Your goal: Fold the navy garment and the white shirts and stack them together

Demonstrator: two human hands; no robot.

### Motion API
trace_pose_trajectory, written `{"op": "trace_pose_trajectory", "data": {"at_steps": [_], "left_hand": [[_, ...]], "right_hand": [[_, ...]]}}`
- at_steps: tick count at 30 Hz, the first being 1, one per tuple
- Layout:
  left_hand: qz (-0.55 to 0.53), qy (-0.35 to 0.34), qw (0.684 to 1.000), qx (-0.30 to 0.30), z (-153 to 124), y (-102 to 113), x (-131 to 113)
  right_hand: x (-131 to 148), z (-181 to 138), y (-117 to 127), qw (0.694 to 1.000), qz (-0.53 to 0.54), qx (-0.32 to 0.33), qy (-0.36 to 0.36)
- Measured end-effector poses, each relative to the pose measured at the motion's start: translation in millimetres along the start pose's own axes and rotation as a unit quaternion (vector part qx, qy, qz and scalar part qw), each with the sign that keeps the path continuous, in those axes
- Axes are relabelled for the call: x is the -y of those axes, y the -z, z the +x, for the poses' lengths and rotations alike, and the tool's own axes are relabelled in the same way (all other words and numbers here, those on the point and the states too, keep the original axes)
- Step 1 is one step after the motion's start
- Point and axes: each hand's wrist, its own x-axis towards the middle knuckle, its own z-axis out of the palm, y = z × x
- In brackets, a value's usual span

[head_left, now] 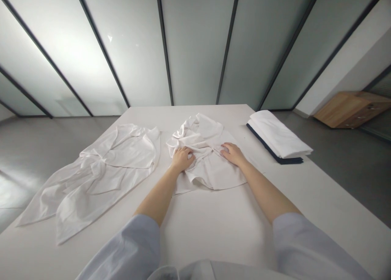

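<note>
A crumpled white garment (204, 149) lies in the middle of the white table (220, 227). My left hand (182, 157) rests on its left part with the fingers curled into the cloth. On its right part sits my right hand (231, 152), fingers bent and pressing down on the fabric. Both forearms reach forward from pale blue sleeves.
A second white garment (97, 178) is spread out loosely on the table's left side, reaching the left edge. A neat stack of folded white and dark cloths (277, 138) sits at the far right. Frosted glass panels stand behind; a wooden cabinet (351, 109) is on the floor at right.
</note>
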Motion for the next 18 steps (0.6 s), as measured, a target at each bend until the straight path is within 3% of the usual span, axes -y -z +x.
{"op": "trace_pose_trajectory", "data": {"at_steps": [7, 14, 18], "left_hand": [[0.002, 0.006, 1.0, 0.004, 0, 2, -1], [-0.015, 0.017, 1.0, -0.007, 0, -1, 0], [-0.042, -0.003, 0.999, -0.012, 0, 0, 0]], "right_hand": [[-5, 3, -3, 0.999, 0.014, -0.026, 0.015], [8, -1, 10, 0.998, -0.048, -0.012, -0.045], [14, -3, 16, 0.999, -0.039, -0.006, -0.006]]}}
